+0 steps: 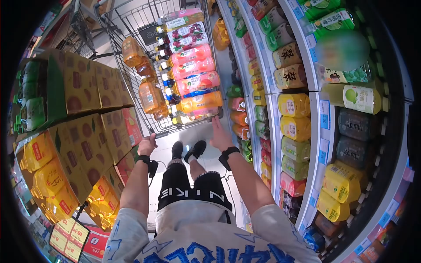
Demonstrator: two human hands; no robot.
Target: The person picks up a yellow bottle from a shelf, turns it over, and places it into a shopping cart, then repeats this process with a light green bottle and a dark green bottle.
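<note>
My left hand (147, 144) is at the near left corner of a metal shopping cart (163, 130), its fingers curled against the cart's edge. At the near right corner, my right hand (218, 135) has its fingers stretched forward beside the cart. Inside the cart lie several drink bottles in a column, among them pink bottles (193, 65), an orange bottle (201, 101) and bottles with dark fruit labels (187, 37). Larger amber bottles (150, 97) lie along the cart's left side. Black bands are on both wrists.
Shelves (312, 79) of bottled drinks run along the right. On the left stand stacked cardboard boxes (81, 144), with large yellow bottles (48, 175) in front and a price sign (69, 238) at the lower left. Another cart (72, 33) is at the upper left.
</note>
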